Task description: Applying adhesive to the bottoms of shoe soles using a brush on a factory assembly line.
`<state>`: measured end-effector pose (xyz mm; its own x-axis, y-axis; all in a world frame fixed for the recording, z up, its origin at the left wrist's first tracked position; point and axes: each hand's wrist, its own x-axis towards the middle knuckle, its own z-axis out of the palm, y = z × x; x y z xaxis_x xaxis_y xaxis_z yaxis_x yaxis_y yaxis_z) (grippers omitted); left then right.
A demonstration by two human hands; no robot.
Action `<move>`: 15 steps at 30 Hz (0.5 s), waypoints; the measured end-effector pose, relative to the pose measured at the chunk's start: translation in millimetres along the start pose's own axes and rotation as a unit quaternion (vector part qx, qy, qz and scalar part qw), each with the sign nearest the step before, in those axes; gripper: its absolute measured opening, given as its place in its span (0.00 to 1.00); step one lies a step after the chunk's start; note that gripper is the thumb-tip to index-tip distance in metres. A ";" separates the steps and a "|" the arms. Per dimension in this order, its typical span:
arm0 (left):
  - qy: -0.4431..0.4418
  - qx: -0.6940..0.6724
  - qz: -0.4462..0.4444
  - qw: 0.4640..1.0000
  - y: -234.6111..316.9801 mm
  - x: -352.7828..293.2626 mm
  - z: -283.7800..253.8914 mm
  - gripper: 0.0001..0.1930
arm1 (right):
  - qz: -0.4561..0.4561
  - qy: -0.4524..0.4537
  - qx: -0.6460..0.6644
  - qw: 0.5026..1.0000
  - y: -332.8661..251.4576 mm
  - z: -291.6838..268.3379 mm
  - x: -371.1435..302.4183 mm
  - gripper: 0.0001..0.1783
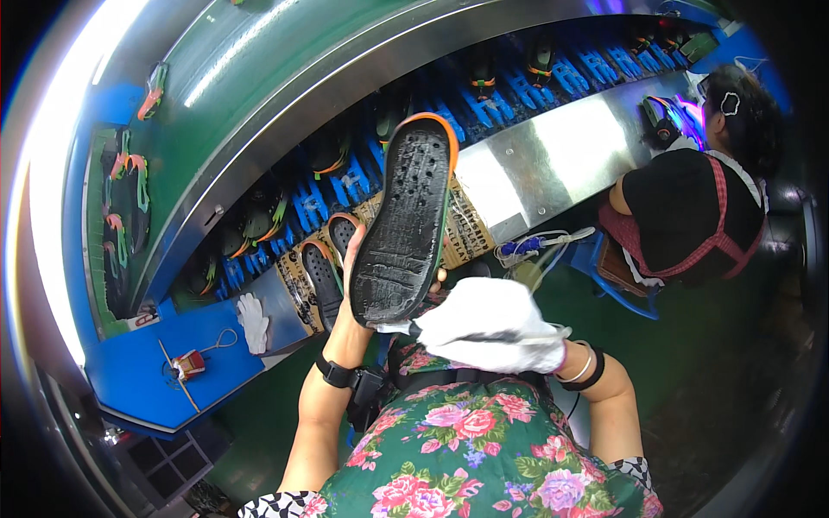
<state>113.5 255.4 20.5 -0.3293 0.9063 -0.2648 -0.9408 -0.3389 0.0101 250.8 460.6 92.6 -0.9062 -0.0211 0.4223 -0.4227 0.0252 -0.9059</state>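
Observation:
My bare left hand point(350, 306) is wrapped round a black shoe sole point(401, 216) with an orange and green rim. The sole stands toe up, its pierced, wet-looking dark face toward me. Fingertips show at its right edge. White-gloved, my right hand point(488, 324) is closed round a thin brush point(413, 329), whose pale tip touches or nearly touches the heel's lower edge. Behind my left hand, a second dark sole point(323, 281) and another orange-rimmed piece point(343, 231) lie on the cardboard-covered ledge.
Beyond the metal ledge point(579, 142), a conveyor with blue racks point(479, 108) carries several shoe parts. A blue side table point(129, 371) holds a small red box point(188, 364) near a white glove point(253, 322). A seated co-worker point(682, 216) is at the right.

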 end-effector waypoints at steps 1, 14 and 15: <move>0.043 0.029 0.020 0.998 -1.6 -0.2 7.1 0.48 | 0.055 0.020 0.071 0.996 -7.0 -7.8 0.3 0.08; -0.084 -0.094 0.010 0.992 -30.0 -34.5 40.1 0.42 | 0.131 0.387 0.473 0.780 42.5 -42.5 -82.0 0.10; -0.109 -0.092 -0.015 0.990 -29.0 -35.0 36.5 0.42 | 0.128 0.383 0.478 0.780 47.1 -40.4 -85.9 0.10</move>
<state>149.3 242.7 64.7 -0.3289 0.9431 -0.0483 -0.9267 -0.3322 -0.1757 308.4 504.0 14.9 -0.8534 0.4756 -0.2134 -0.3600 -0.8338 -0.4186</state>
